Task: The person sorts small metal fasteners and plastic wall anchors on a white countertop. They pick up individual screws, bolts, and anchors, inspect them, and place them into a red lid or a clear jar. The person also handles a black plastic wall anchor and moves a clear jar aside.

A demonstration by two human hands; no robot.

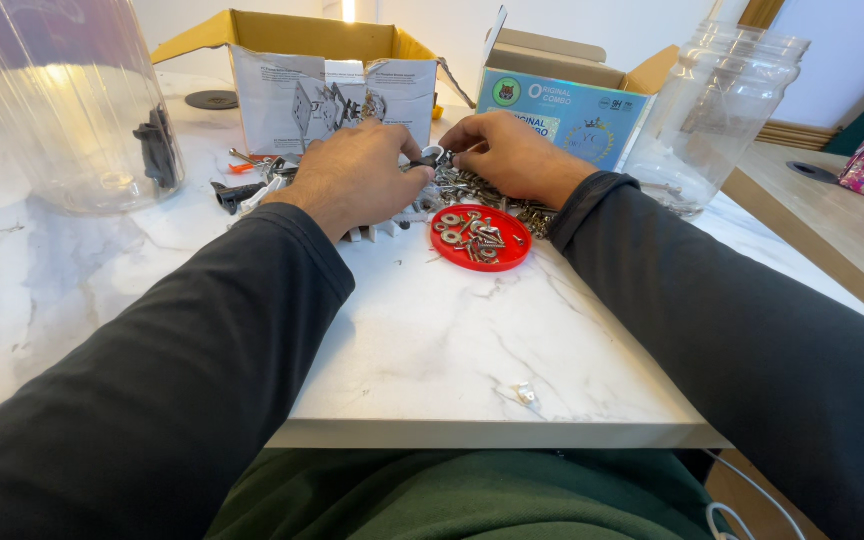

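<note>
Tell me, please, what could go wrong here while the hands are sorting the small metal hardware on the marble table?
The red lid of washers sits just beside the left hand and could be tipped. Pieces from the screw pile under the right hand might scatter; one small part already lies near the table edge.

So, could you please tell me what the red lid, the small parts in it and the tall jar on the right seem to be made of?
The red lid looks like glossy moulded plastic: even colour, raised rim. The small parts in it seem to be bare metal, silvery and shiny, probably steel washers and screws. The tall jar is clear and ribbed; likely plastic, though glass cannot be ruled out.
</note>
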